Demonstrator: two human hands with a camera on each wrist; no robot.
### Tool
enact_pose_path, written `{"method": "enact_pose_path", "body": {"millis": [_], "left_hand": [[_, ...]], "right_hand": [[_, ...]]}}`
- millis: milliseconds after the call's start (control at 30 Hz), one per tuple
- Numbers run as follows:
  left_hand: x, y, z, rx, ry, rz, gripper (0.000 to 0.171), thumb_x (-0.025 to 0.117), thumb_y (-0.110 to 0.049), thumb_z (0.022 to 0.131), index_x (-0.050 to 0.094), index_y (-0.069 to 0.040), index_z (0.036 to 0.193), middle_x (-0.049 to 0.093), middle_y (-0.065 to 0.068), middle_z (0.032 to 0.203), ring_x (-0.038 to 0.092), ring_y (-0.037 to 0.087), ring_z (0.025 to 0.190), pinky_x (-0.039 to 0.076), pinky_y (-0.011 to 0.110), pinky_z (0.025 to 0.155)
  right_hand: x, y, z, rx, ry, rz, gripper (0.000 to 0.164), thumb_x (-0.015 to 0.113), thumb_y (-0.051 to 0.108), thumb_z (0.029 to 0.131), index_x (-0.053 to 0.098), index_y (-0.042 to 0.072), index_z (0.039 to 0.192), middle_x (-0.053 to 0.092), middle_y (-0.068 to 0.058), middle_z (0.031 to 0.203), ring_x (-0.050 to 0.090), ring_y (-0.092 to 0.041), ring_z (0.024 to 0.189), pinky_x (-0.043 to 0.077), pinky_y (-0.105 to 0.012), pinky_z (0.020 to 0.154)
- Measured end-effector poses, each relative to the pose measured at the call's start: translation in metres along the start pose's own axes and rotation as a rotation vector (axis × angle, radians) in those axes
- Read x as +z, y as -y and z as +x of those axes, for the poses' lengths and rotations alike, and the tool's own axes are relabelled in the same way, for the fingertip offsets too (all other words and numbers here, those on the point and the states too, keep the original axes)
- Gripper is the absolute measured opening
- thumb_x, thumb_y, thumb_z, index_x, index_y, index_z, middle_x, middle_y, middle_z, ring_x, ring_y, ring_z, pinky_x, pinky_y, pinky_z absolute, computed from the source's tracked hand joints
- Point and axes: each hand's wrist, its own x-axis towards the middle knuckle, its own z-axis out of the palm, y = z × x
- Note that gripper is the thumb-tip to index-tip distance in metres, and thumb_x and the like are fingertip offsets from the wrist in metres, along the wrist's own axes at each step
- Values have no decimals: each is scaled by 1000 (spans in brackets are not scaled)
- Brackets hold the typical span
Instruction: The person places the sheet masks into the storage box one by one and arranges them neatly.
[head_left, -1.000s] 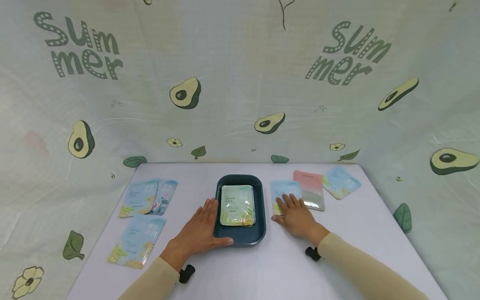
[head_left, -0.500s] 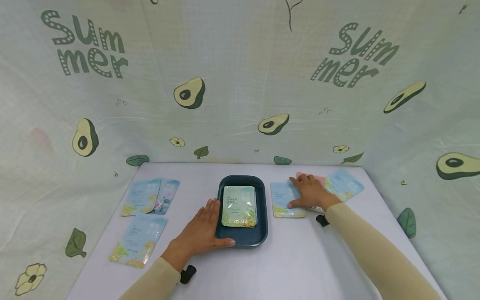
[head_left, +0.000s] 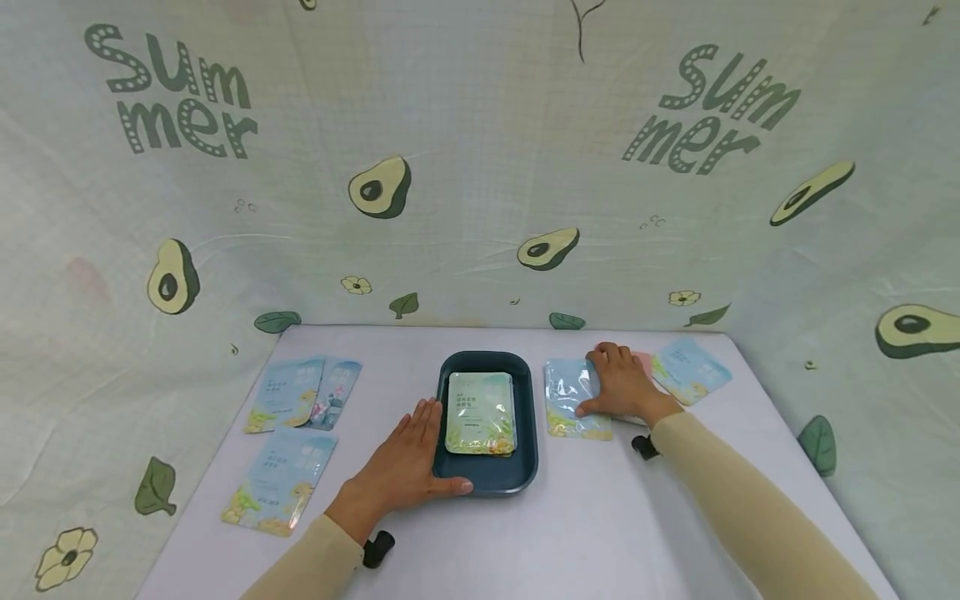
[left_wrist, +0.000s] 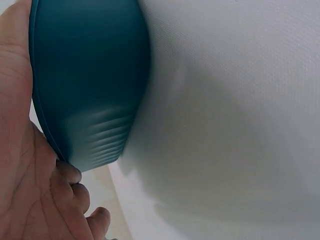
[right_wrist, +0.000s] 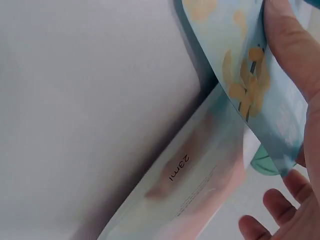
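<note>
The right hand [head_left: 626, 383] has changed its place: one second ago it lay upon the blue packet [head_left: 567, 400] right of centre in the frame, and now it is at the right edge of this packet. In the right wrist view the thumb lies on the printed face and the fingers go behind, so the hand is pinching the packet. Its surface shines more than half a second ago, and its edge stands up above the pink packet [right_wrist: 190, 175], which lies partly under it. I judge from this that the packet is now truly taken, but perhaps not completely off the bench [head_left: 585, 517].

The left hand [head_left: 401, 457] has stayed at the dark tray [head_left: 491, 482] in the centre of the frame. Its fingers lie extended along the left side and the thumb touches the near rim; it does not clench, and it seems to keep the tray steady. Inside the tray the green packet [head_left: 480, 412] lies unchanged. Another blue packet [head_left: 692, 371], farther to the right, also remains where it was.
</note>
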Motion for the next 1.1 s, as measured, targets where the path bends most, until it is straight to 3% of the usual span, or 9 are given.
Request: {"method": "enact_pose_path", "body": {"millis": [600,767,867,967,1033,1100], "left_hand": [[0,-3,-1,-13,2,-21,133,67,-84,82,13,1,168,15,19,176,12,35,165,20,54,132],[2,-1,-1,-17,-2,-25,134,65,-87,81,12,0,169,14,18,177,12,34,165,20,54,132],[3,-1,-2,-13,-7,-23,133,65,-86,82,12,0,168,14,19,176,12,34,165,20,54,132],[2,-1,-2,-9,-11,-26,132,65,-85,82,13,0,168,15,19,176,12,34,165,20,54,132],[2,-1,-2,-9,-11,-30,132,66,-85,82,13,0,168,15,19,176,12,34,165,20,54,132],[3,-2,-3,-13,-8,-38,132,66,-84,82,13,0,168,15,19,176,13,35,165,20,54,131]], "right_hand": [[2,24,-29,4,-294,-76,94,98,46,72,50,4,142,46,-25,145,49,-46,128,45,-59,95],[3,31,-35,40,-280,23,79,92,33,84,48,13,146,53,-23,139,57,-41,115,48,-57,93],[3,35,-39,49,-242,92,76,84,26,92,41,17,154,59,-20,124,61,-32,88,52,-47,80],[2,37,-42,39,-221,151,81,78,19,97,30,21,163,60,-16,114,53,-22,68,49,-34,64],[1,38,-43,32,-225,198,85,76,15,98,26,22,166,63,-19,123,63,-25,73,56,-36,66],[0,40,-44,35,-247,246,85,78,13,97,28,20,166,64,-23,136,72,-35,91,62,-45,81]]}}
